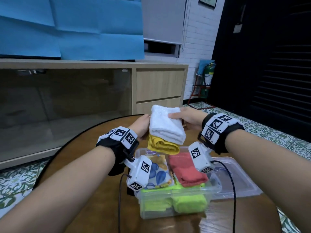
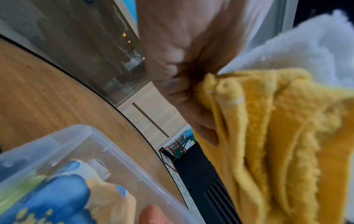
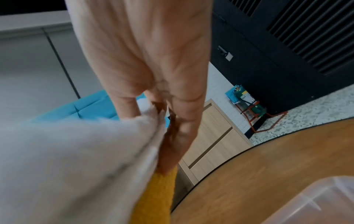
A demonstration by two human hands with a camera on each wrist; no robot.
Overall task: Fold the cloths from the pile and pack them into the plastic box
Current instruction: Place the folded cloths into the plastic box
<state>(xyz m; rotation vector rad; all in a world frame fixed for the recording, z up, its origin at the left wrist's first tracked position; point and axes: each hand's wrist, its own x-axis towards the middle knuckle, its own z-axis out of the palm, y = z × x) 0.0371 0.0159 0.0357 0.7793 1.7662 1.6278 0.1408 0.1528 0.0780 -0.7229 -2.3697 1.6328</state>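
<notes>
Head view
Held stack: a folded white towel (image 1: 165,124) is held on top of a folded yellow towel (image 1: 163,146), above the far end of the plastic box (image 1: 173,209).
Left hand (image 1: 142,126): it is closed on the left side of the stack, with the fingers hidden behind the cloth.
Right hand (image 1: 186,117): it is closed on the right side, with the thumb laid on top of the white towel.
Box contents: a blue-and-yellow printed cloth (image 1: 159,172) is seen on the left, a folded red towel (image 1: 188,169) on the right, and lime-green cloths (image 1: 186,203) beneath.
Lid: a clear lid (image 1: 239,179) is seen just right of the box on the round wooden tabletop (image 1: 87,148).

Left wrist view
Left hand (image 2: 184,63): the fingers are curled onto the edge of the yellow towel (image 2: 277,136), with the white towel (image 2: 298,50) behind it.
Box: a corner of the plastic box (image 2: 99,142) is seen below on the tabletop (image 2: 47,94), with the printed cloth (image 2: 57,197) inside.

Right wrist view
Right hand (image 3: 153,72): the white towel (image 3: 67,166) is pinched between thumb and fingers, and the yellow towel (image 3: 157,195) is seen under it.
Lid: a blurred clear plastic corner (image 3: 318,201) is seen at the near right on the tabletop (image 3: 268,166).
</notes>
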